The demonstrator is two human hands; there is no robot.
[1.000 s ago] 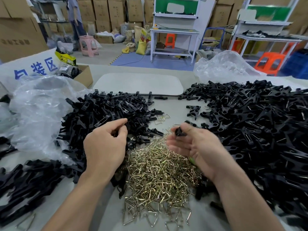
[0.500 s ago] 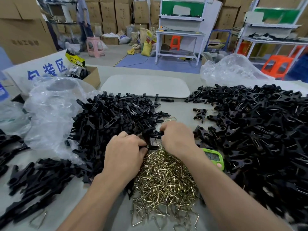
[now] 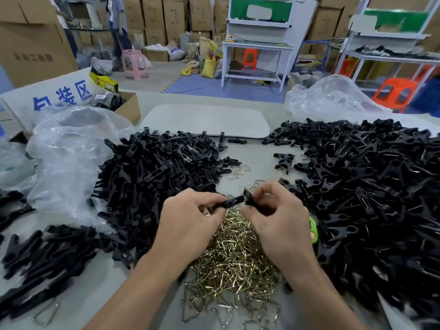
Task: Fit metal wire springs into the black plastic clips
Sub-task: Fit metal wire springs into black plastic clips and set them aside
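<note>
Both my hands meet above a heap of brass-coloured wire springs (image 3: 233, 256) in the middle of the table. My left hand (image 3: 188, 225) pinches one end of a black plastic clip (image 3: 234, 201). My right hand (image 3: 277, 217) grips the clip's other end with curled fingers. Whether a spring sits in the clip is hidden by my fingers. A pile of straight black clip parts (image 3: 154, 172) lies to the left. A larger pile of assembled-looking black clips (image 3: 371, 186) lies to the right.
Crumpled clear plastic bags lie at the left (image 3: 69, 153) and at the back right (image 3: 331, 101). A pale flat board (image 3: 204, 120) sits at the back centre, a cardboard box (image 3: 128, 106) beside it. A green object (image 3: 313, 231) peeks from behind my right wrist. More black parts (image 3: 40, 260) lie near the left.
My hands have lifted off the left pile's edge and come together over the springs with one clip between them. A second ago they were apart, each holding a piece.
</note>
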